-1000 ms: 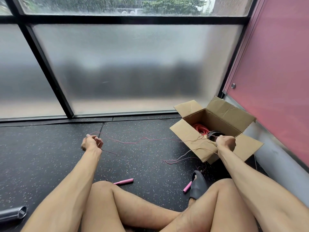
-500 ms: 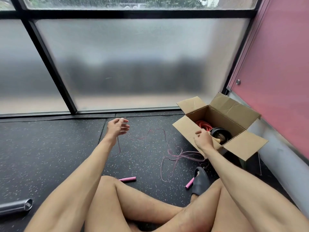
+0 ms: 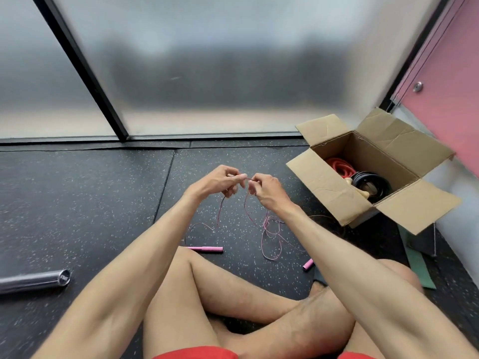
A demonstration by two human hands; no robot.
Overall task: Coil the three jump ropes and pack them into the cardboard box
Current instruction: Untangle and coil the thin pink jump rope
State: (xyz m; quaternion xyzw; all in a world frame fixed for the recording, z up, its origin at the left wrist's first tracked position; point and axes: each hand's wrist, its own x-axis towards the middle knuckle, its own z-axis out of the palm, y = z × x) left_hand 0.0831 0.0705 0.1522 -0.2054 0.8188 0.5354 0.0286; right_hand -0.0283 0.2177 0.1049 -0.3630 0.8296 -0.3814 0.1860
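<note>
Item: thin pink jump rope (image 3: 269, 230), partly gathered and not yet in the box. Left hand (image 3: 217, 181) and right hand (image 3: 267, 189) are raised over the dark speckled floor (image 3: 77, 203), fingertips almost meeting. The left fingers (image 3: 234, 177) pinch the cord between thumb and forefinger, and the right fingers (image 3: 255, 181) are curled and pinch it just beside them. A strand hangs below each pinch. Beneath and right of the fingers it lies on the floor in a loose tangle of loops. One pink handle (image 3: 206, 249) lies flat below the left fingers, near a knee; the second pink handle (image 3: 308, 264) lies below the right fingers, partly hidden by the right forearm. Open room: bare floor spreads left of the fingers and beyond them to the black window sill edge (image 3: 181, 138). Edges: the cardboard box (image 3: 324, 182) stands right of the fingers, near but apart, with all four flaps folded outward and its mouth unobstructed. The box sits close to the pink wall (image 3: 445, 99). Contents: a coiled orange rope (image 3: 339, 167) at the far side and a coiled black rope (image 3: 370, 181) with pale wooden handles (image 3: 363, 195) nearer. A metal tube (image 3: 33, 281) lies well left and below.
</note>
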